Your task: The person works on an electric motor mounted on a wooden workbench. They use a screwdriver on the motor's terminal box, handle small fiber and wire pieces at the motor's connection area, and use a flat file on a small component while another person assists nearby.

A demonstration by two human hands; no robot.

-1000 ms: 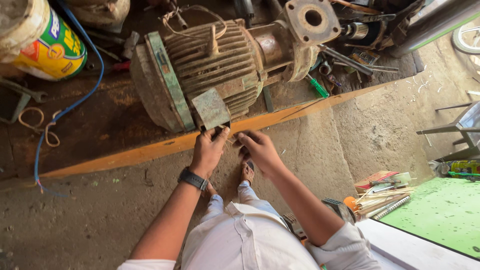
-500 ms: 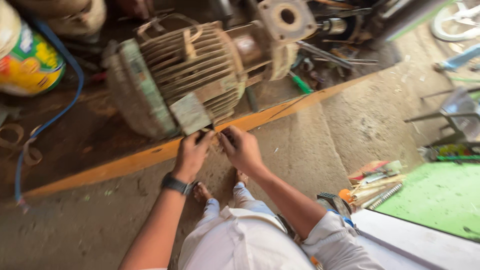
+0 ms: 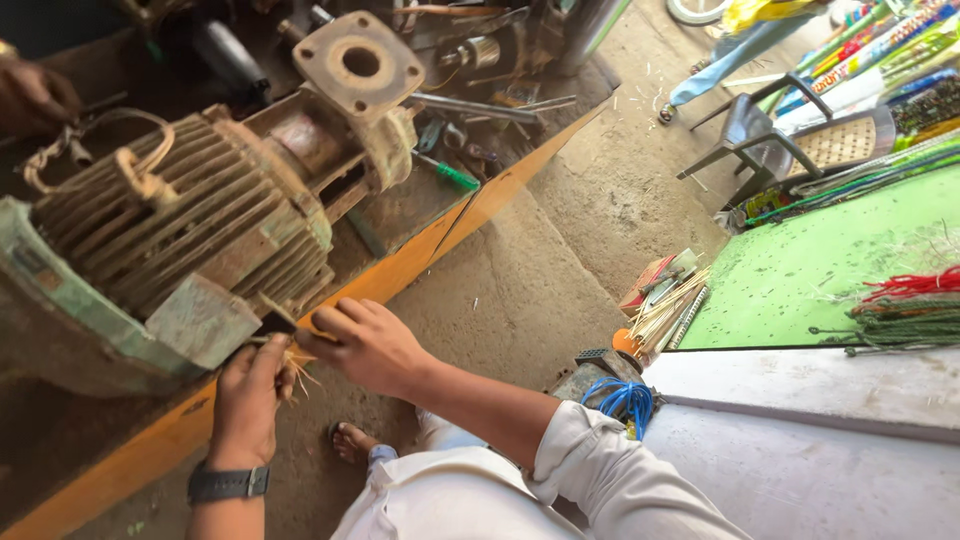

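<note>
Now sitting larger and further left in view: rusty finned motor (image 3: pixel 190 230) on the orange-edged floor ledge (image 3: pixel 400 275). Left hand (image 3: pixel 248 395) pinching frayed wire ends (image 3: pixel 297 358) beneath its terminal box (image 3: pixel 200 322); right hand (image 3: pixel 370 345) curling fingers at the same wires. Lying beyond the motor, green-handled screwdriver (image 3: pixel 445 172).

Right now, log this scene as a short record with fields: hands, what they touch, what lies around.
left hand: at the terminal box on the motor's side, fingers on frayed wire ends; wristwatch on the wrist
right hand: beside the left, fingers pinching the same wire ends
motor: large, ribbed, dusty, lying on its side, square flange at one end
nearby: green-handled screwdriver behind the motor; blue wire coil by the person's elbow; green board on the right
</note>
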